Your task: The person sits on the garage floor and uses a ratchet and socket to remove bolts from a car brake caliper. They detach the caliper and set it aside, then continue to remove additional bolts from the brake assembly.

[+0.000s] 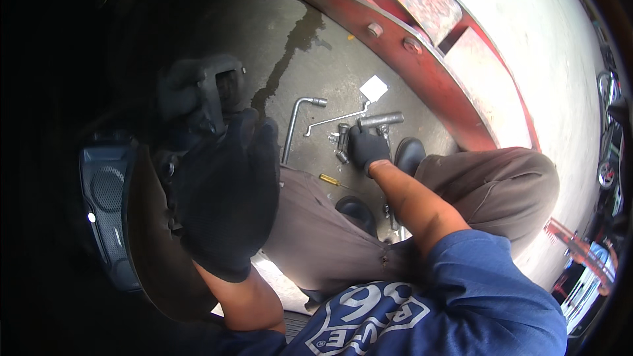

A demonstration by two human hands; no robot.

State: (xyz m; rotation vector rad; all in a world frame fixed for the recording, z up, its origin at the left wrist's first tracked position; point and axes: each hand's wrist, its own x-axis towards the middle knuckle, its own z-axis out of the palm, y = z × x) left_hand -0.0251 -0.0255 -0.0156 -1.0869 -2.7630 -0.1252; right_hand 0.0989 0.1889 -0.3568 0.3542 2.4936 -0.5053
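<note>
Stained grey concrete floor (343, 59) runs under a rusty red steel beam (422, 59), and on it lie two bent metal wrenches, an L-shaped one (293, 125) and a thinner rod (333, 120), a few small sockets (341, 142), one yellow-handled screwdriver (330, 179) and one white scrap (374, 88). Both hands wear black gloves: the right hand (366, 148) reaches down among the sockets with its fingers curled at the near end of a smooth grey cylinder (381, 119), whose long axis lies left to right, tilting slightly up to the right, though whether it is clamped I cannot tell. Left hand (227, 191) is spread open against a dark, blocky metal caliper (211, 95) up by the wheel.
</note>
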